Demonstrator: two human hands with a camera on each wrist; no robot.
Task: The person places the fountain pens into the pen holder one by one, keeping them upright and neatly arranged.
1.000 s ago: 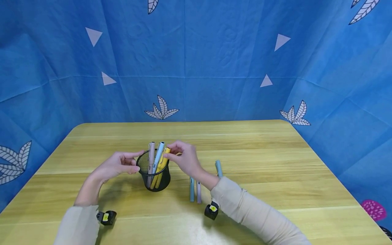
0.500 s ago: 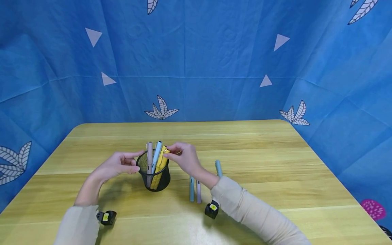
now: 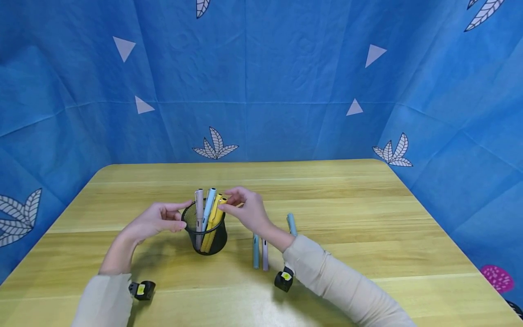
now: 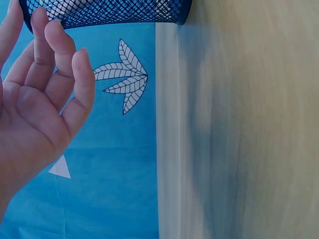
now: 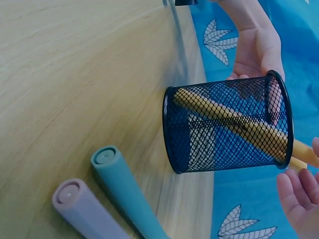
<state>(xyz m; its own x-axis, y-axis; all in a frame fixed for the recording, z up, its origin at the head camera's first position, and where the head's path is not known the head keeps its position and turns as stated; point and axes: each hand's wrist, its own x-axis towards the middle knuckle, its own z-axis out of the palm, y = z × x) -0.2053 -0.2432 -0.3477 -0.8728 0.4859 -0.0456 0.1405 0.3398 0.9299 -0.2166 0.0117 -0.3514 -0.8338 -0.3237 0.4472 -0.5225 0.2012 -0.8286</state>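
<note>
A black mesh pen cup (image 3: 205, 236) stands on the wooden table (image 3: 327, 204), left of centre. A taupe pen (image 3: 199, 206), a light blue pen (image 3: 210, 202) and a yellow pen (image 3: 216, 213) stand in it. My right hand (image 3: 245, 211) pinches the yellow pen's top between thumb and forefinger. In the right wrist view the yellow pen (image 5: 239, 122) slants through the cup (image 5: 227, 129). My left hand (image 3: 157, 220) is held flat beside the cup's left rim, its fingers straight. The left wrist view shows that hand (image 4: 40, 99) close to the mesh cup (image 4: 104, 12).
A teal pen (image 3: 255, 252) and a lilac pen (image 3: 264, 254) lie side by side right of the cup, partly under my right forearm. Another teal pen (image 3: 291, 224) lies further right. Blue patterned cloth walls three sides of the table.
My right hand rose slightly and nudged the yellow pen a little more upright in the cup. The left hand stayed put.
</note>
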